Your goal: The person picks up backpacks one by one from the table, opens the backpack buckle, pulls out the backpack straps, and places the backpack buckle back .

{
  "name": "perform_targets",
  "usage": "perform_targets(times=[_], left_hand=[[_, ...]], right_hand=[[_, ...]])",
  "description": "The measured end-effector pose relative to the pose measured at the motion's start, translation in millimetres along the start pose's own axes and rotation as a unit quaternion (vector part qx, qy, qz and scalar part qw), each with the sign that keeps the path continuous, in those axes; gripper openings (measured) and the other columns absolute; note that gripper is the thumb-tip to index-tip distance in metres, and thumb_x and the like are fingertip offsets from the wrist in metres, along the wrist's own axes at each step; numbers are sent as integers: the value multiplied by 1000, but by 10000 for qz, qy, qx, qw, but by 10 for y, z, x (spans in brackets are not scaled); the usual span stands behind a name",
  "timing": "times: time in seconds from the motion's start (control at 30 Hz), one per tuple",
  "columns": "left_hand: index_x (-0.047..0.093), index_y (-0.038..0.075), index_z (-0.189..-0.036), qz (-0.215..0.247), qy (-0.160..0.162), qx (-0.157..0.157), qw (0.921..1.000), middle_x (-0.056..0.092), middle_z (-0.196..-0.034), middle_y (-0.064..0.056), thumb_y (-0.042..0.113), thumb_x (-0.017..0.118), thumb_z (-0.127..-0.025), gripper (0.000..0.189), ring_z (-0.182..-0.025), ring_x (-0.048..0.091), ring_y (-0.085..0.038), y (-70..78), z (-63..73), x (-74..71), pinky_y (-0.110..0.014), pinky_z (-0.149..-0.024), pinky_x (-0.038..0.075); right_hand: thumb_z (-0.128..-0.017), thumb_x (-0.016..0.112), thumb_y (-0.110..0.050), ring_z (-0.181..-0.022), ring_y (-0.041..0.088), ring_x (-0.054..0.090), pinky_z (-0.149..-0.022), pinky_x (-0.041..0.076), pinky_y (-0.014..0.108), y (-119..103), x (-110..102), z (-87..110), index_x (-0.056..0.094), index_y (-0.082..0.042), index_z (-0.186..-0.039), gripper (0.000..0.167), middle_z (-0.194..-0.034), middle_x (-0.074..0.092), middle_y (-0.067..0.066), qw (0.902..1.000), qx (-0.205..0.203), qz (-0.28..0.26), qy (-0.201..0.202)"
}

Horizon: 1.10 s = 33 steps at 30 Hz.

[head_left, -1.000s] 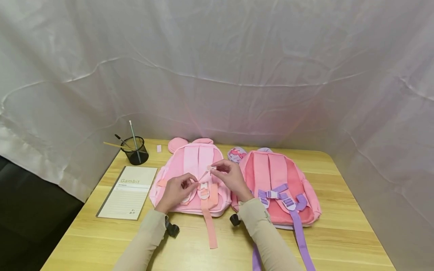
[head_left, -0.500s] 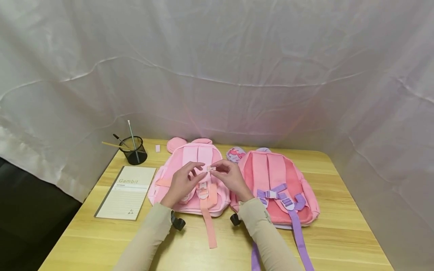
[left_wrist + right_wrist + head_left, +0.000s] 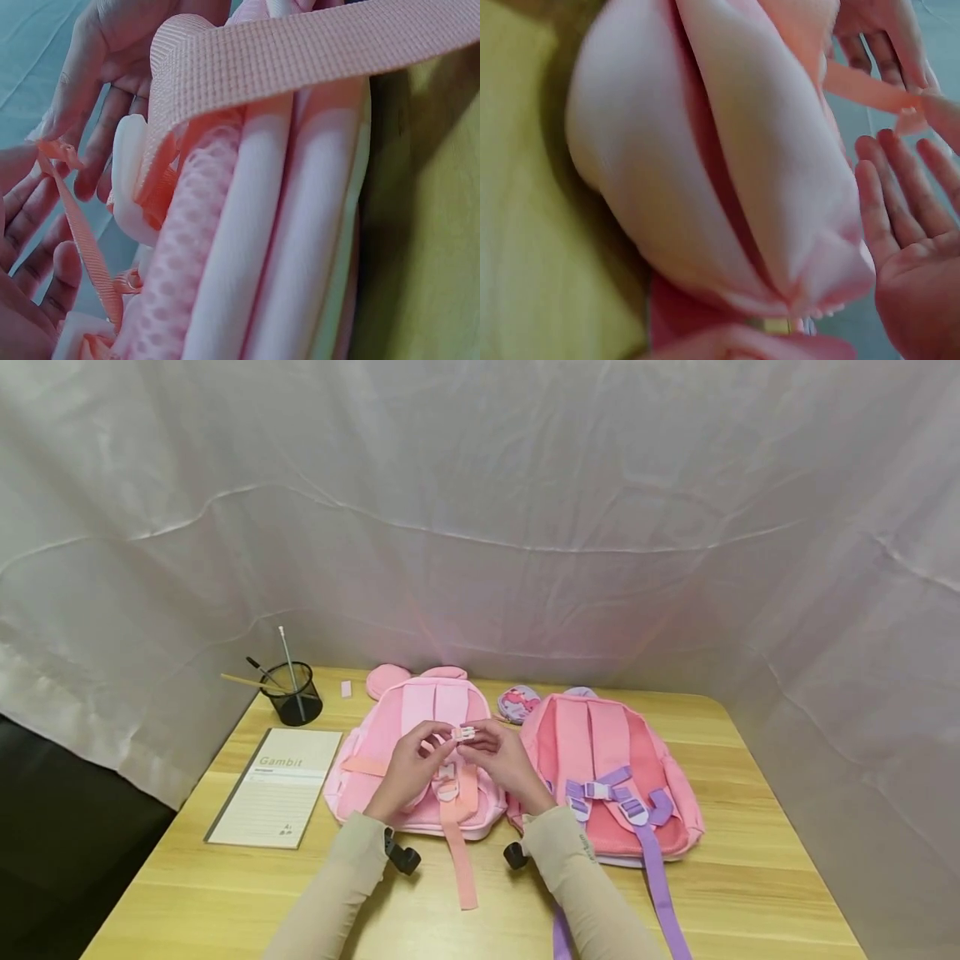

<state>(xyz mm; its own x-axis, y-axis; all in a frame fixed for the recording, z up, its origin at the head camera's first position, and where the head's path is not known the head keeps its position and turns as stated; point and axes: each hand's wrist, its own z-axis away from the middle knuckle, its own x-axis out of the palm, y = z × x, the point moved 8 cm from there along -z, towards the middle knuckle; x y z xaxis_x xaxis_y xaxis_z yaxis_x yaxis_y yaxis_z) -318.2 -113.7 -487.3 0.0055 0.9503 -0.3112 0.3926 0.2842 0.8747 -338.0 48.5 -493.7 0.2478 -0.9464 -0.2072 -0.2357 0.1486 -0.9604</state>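
A small white plastic buckle (image 3: 467, 733) is held up above the light pink backpack (image 3: 375, 735), between the fingertips of both hands. My right hand (image 3: 506, 764) pinches it from the right. Opposite, my left hand (image 3: 408, 768) pinches the narrow peach strap (image 3: 84, 240) close to the buckle's end. This strap runs down to the backpack. Both wrist views show several fingers of the left hand (image 3: 30, 277) and right hand (image 3: 922, 270) spread away from the pinch. Fingertips partly hide the buckle. Below lies a white strap adjuster (image 3: 447, 789) with a wide peach webbing strap (image 3: 459, 860).
A darker pink backpack (image 3: 562, 727) with purple straps (image 3: 654, 877) lies at the right. On the left are a notebook (image 3: 273, 785), a black mesh pen cup (image 3: 296, 702) and a small pale rectangular piece (image 3: 346, 689). A grey curtain (image 3: 480, 527) hangs behind the wooden table (image 3: 750, 877).
My left hand has let go of the strap lower down and moved up and right to its buckle end. The right hand has stayed near the buckle, its fingers shifting slightly.
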Motion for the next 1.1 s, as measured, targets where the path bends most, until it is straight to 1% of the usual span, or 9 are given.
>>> perform_targets(times=[0.1, 0.2, 0.3, 0.4, 0.5, 0.57, 0.77, 0.97, 1.1], left_hand=[[73, 12, -116, 305, 62, -118, 9994, 68, -98, -8, 18, 72, -99, 19, -88, 60, -17, -39, 6, -9, -22, -71, 51], [72, 10, -117, 422, 132, -182, 9989, 68, -100, -10, 17, 71, -99, 19, -89, 60, -18, -58, 11, -15, -22, -72, 50], [70, 6, -117, 409, 246, -241, 9986, 68, -100, -14, 12, 70, -99, 19, -89, 59, -19, -55, 21, -29, -22, -73, 48], [69, 2, -118, 298, 345, -324, 9984, 67, -100, -18, 7, 67, -99, 19, -88, 58, -21, -29, 30, -44, -22, -73, 46], [67, -1, -118, 258, 297, -397, 9984, 66, -101, -21, 5, 65, -100, 19, -89, 58, -24, 6, 31, -41, -21, -73, 45], [67, -1, -119, 254, 226, -420, 9985, 65, -101, -23, 5, 65, -100, 19, -88, 57, -25, 10, 28, -33, -21, -73, 44], [68, 3, -122, 213, 94, -288, 9993, 67, -102, -19, 10, 66, -101, 22, -87, 58, -21, -32, 23, -26, -21, -71, 46], [70, 8, -119, 188, -22, -13, 9998, 68, -98, -12, 16, 71, -99, 21, -84, 60, -17, -21, 27, -32, -23, -70, 50], [70, 8, -119, 152, -133, 36, 9998, 68, -96, -10, 17, 71, -99, 22, -81, 61, -16, -22, 27, -18, -23, -67, 52]], right_hand=[[-91, 78, -4, -99, 27, 75, -88, 59, 27, 33, 32, 7, 69, 4, -119, 30, -109, 76, 23, 9998, 140, -52, 136], [-90, 78, -1, -96, 26, 74, -84, 60, 26, 22, 13, 19, 69, 7, -116, 29, -106, 75, 25, 9990, 82, -137, 419], [-89, 78, 1, -94, 20, 75, -83, 60, 26, -7, -9, 26, 70, 7, -116, 29, -106, 76, 25, 9981, 6, -256, 569], [-88, 80, -1, -93, 14, 75, -83, 61, 31, -29, -26, 29, 72, 4, -114, 27, -107, 77, 21, 9971, 17, -463, 600], [-88, 81, -5, -89, 11, 75, -82, 62, 37, -40, -47, 33, 76, 2, -109, 22, -104, 78, 17, 9964, 41, -562, 635], [-88, 82, -6, -87, 10, 75, -80, 62, 36, -33, -59, 34, 78, 0, -106, 19, -102, 78, 14, 9964, 61, -547, 645], [-89, 82, -10, -89, 9, 73, -79, 60, 25, -55, -74, 28, 80, -3, -104, 17, -102, 79, 12, 9981, -23, -218, 567], [-88, 82, -8, -85, 7, 72, -78, 59, 23, -77, -79, 28, 79, -1, -103, 17, -100, 78, 16, 9982, -61, -149, 576], [-87, 82, -4, -83, 7, 73, -77, 60, 24, -71, -61, 23, 78, 3, -104, 19, -100, 78, 20, 9980, -36, -256, 573]])
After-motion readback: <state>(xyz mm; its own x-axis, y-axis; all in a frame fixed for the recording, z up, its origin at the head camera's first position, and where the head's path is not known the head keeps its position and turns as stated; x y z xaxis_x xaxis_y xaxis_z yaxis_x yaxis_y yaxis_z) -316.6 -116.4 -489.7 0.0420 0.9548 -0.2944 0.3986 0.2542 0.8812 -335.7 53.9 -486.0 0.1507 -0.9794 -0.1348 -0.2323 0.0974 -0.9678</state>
